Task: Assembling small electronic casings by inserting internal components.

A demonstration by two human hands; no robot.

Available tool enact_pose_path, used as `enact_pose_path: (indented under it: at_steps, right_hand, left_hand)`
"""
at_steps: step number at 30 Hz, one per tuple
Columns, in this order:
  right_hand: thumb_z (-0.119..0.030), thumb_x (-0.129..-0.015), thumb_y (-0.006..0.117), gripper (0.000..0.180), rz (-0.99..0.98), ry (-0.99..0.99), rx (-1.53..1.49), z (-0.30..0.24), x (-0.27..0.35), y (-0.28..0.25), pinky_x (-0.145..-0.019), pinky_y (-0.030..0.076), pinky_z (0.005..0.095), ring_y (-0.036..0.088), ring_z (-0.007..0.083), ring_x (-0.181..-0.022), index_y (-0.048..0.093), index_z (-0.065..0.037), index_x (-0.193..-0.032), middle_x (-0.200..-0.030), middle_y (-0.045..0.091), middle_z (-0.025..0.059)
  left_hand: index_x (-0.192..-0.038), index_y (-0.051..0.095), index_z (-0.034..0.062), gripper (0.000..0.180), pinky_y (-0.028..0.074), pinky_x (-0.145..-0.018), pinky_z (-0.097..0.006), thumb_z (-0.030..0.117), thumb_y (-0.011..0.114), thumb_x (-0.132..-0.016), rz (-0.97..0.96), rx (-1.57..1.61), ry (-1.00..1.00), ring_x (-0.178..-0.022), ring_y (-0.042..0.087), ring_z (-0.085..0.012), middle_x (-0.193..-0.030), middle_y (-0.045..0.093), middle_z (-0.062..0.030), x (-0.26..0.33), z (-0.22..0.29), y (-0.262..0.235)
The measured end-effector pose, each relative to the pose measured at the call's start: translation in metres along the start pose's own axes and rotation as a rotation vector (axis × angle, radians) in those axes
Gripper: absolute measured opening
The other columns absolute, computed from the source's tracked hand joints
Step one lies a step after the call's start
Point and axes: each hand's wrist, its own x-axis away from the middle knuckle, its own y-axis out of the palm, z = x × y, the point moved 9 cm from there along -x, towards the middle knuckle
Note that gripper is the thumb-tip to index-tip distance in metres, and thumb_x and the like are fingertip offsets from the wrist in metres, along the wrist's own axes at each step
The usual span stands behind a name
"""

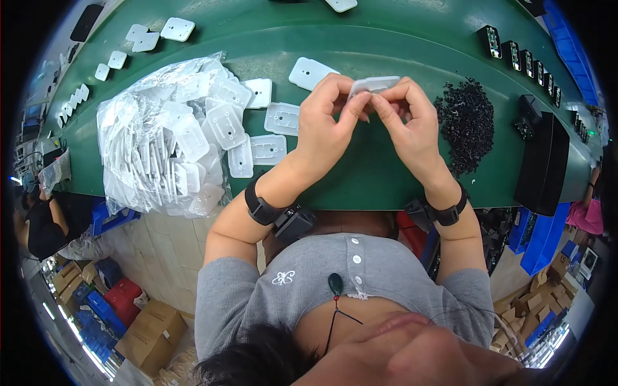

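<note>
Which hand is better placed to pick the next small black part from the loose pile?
Probably the right hand: the pile of small black parts lies just to its right on the green table. The left hand is farther away. Both grip the white plastic plate.

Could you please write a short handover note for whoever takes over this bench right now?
Left hand and right hand: both pinch one white plate above the green bench.
Supplies: bag of plates at left, loose plates beside it, pile of black bits at right.
Done: cannot tell how many plates are finished.
Left: the bag looks full.
</note>
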Motion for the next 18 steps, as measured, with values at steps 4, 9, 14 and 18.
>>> enact_pose_path:
  at_steps: [4,9,14,18]
  right_hand:
    - [-0.015,-0.082,0.074,0.025,0.243,-0.354,0.326,-0.049,0.001,-0.024,-0.067,0.037,0.0247,0.047,0.0128,-0.078,0.060,-0.005,-0.101,-0.095,0.054,0.0035]
    - [-0.015,-0.078,0.074,0.027,0.052,-0.215,0.292,-0.033,-0.005,-0.016,-0.069,0.037,0.0253,0.051,0.0122,-0.084,0.061,-0.007,-0.100,-0.097,0.057,0.0007]
    - [-0.011,-0.083,0.071,0.019,-0.024,0.025,-0.040,-0.009,-0.006,-0.013,-0.067,0.041,0.0237,0.050,0.0069,-0.076,0.055,-0.005,-0.091,-0.083,0.056,-0.0010]
    - [-0.020,-0.084,0.073,0.025,-0.029,0.126,-0.140,0.003,-0.006,-0.014,-0.069,0.042,0.0235,0.052,0.0078,-0.079,0.056,-0.005,-0.094,-0.085,0.057,-0.0005]
  left_hand:
    - [-0.094,0.056,-0.0032,0.009,0.051,-0.064,-0.023,0.005,0.059,-0.093,-0.031,0.186,-0.189,-0.071,0.062,-0.0121,-0.088,0.062,-0.0079,0.002,-0.006,0.002]
    - [-0.095,0.056,-0.0026,0.009,0.050,-0.065,-0.023,0.006,0.058,-0.094,-0.067,0.205,-0.180,-0.071,0.062,-0.0118,-0.085,0.063,-0.0075,0.002,-0.005,0.009]
    - [-0.103,0.056,-0.0048,0.013,0.051,-0.068,-0.024,0.005,0.056,-0.095,-0.130,0.152,-0.208,-0.074,0.063,-0.0124,-0.091,0.065,-0.0101,0.003,-0.006,0.011]
    - [-0.108,0.055,-0.0053,0.015,0.051,-0.071,-0.024,0.004,0.051,-0.097,-0.036,0.182,-0.223,-0.074,0.065,-0.0155,-0.092,0.065,-0.0130,-0.002,-0.009,0.006]
